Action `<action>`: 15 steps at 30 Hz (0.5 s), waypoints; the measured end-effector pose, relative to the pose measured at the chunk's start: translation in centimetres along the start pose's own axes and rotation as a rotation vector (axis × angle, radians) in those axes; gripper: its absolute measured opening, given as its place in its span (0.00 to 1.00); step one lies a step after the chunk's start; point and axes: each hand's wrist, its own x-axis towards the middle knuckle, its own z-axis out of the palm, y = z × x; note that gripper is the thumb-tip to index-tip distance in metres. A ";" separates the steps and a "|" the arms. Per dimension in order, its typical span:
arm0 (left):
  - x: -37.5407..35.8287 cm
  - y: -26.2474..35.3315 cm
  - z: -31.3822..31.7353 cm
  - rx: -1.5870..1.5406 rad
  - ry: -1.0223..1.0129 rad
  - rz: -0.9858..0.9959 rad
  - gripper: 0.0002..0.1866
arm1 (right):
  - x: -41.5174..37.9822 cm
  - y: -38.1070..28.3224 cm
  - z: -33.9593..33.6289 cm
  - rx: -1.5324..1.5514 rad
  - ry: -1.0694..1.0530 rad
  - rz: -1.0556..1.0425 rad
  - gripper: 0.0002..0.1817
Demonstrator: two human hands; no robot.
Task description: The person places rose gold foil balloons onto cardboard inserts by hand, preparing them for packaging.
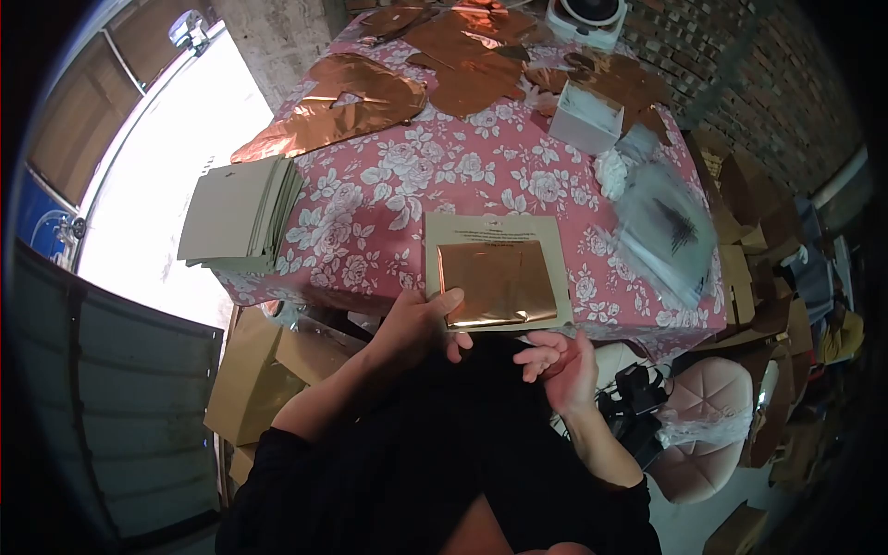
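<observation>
Your left hand pinches the card, folded foil on top, between thumb and fingers; both lie just beyond your right hand, its fingers slack and empty. If that thumb lifts, the slick-looking foil could slide off.

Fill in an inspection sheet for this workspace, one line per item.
Surface: table under a pink floral cloth.
Job's things: copper-coloured foil lying on a printed card at the near edge.
Clutter: loose foil pieces at the far end; stack of sheets on the left; open white box and clear plastic bags on the right.
Hands: left hand grips the card, thumb on the foil; right hand open, nothing seen in it.
Cables: none certain; dark tangle beside the chair is unclear.
Surroundings: cardboard boxes lower left; brick wall upper right.
</observation>
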 end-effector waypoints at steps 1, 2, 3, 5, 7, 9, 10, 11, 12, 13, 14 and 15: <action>-0.1 -0.3 0.0 0.018 0.009 0.012 0.20 | -0.1 0.6 -0.2 0.009 0.009 0.007 0.38; -0.1 -0.5 0.0 0.036 0.015 0.028 0.20 | -0.1 1.1 -0.4 -0.088 -0.023 0.009 0.36; -0.2 -0.6 -0.3 0.039 0.013 0.020 0.20 | -0.2 1.4 -0.5 -0.183 -0.056 0.010 0.35; -0.7 -0.5 -1.4 0.096 0.007 -0.072 0.22 | -0.2 1.6 -0.3 -0.188 -0.112 -0.004 0.26; -1.3 -0.3 -2.8 0.182 0.023 -0.046 0.21 | 0.2 2.0 0.0 -0.189 -0.172 -0.013 0.18; -2.7 1.5 -2.7 1.429 0.406 0.150 0.19 | 0.6 2.3 0.2 -0.146 -0.192 -0.031 0.16; -2.8 0.7 -3.6 1.336 0.523 0.337 0.18 | 0.8 2.5 0.2 -0.126 -0.202 -0.042 0.16; -2.9 1.0 -3.3 1.340 0.516 0.336 0.18 | 0.9 2.6 0.3 -0.106 -0.213 -0.052 0.17; -3.0 1.8 -2.3 1.404 0.456 0.608 0.18 | 1.0 2.7 0.5 -0.102 -0.207 -0.055 0.17; -2.9 2.4 -1.4 1.449 0.386 0.885 0.18 | 1.1 2.8 0.7 -0.070 -0.196 -0.061 0.16; -2.4 2.7 -0.5 1.499 0.232 0.927 0.24 | 1.2 2.9 0.8 -0.038 -0.187 -0.067 0.16; -1.8 2.7 0.3 1.499 0.226 0.931 0.24 | 1.2 3.1 0.9 -0.037 -0.182 -0.072 0.16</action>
